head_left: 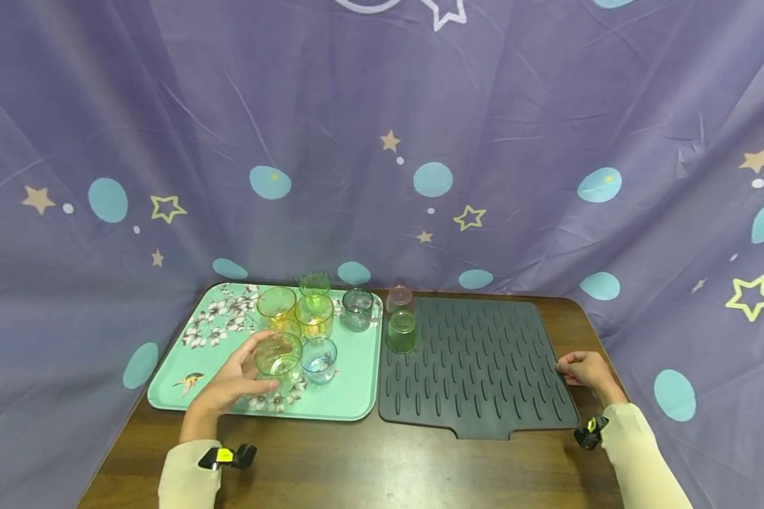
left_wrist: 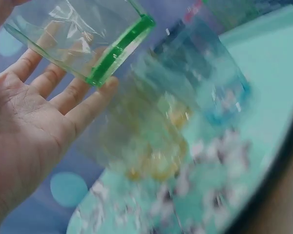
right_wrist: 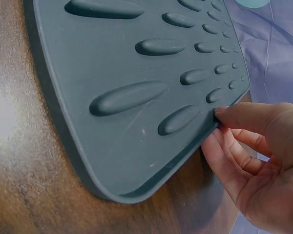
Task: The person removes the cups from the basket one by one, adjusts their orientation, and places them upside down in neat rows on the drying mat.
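A clear glass with a green base is held up by my left hand over the tray, upright in the head view. The fingers lie along one side of it, the thumb on the other. Next to it a blue glass stands on the mint flowered tray; behind are an amber glass, a yellow glass, a green glass and a grey glass. My right hand pinches the right edge of the dark grey drying mat, thumb on top and fingers beneath.
On the mat's left side a green glass stands upside down, in front of a pink glass. Tray and mat lie side by side on a brown wooden table. A purple patterned curtain hangs behind and at both sides.
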